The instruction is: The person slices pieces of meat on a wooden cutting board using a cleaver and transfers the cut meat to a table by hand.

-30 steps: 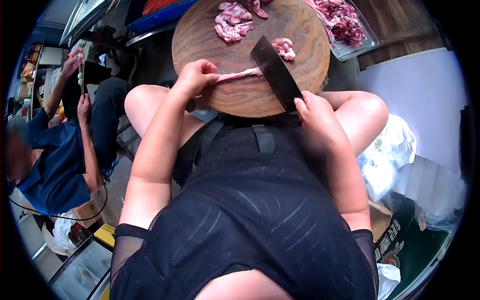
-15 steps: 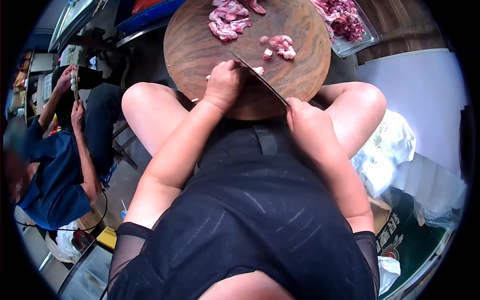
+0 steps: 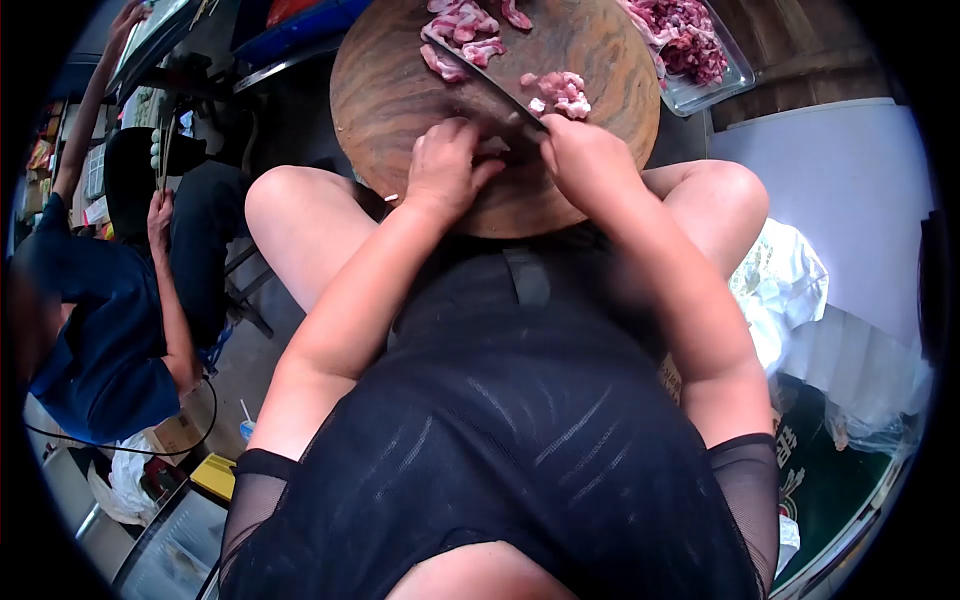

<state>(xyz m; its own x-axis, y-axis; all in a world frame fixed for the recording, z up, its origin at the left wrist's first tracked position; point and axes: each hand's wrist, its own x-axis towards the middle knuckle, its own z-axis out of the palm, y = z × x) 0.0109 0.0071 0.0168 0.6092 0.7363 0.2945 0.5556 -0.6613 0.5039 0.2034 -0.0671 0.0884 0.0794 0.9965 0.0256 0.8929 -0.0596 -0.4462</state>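
My right hand (image 3: 590, 158) grips the handle of a kitchen knife (image 3: 490, 88). Its dark blade slants up and left over a round wooden chopping block (image 3: 380, 100), with the tip by a pile of raw meat strips (image 3: 462, 30). On the near part of the block rests my left hand (image 3: 445, 170), fingers bent and thumb held apart from them. A small pale piece of meat (image 3: 492, 146) lies beside its thumb and fingertips, not visibly gripped. Cut chunks of meat (image 3: 562, 92) sit right of the blade.
A clear plastic tray (image 3: 735, 80) of chopped meat (image 3: 690, 45) stands beyond the block at right. To the left, a co-worker in a dark blue shirt (image 3: 110, 340) holds skewers (image 3: 163, 150). A white plastic bag (image 3: 785, 285) lies by my right knee.
My right hand and the knife have moved up and away from me, toward the meat strips. My left thumb has spread from the fingers. The co-worker has raised one arm.
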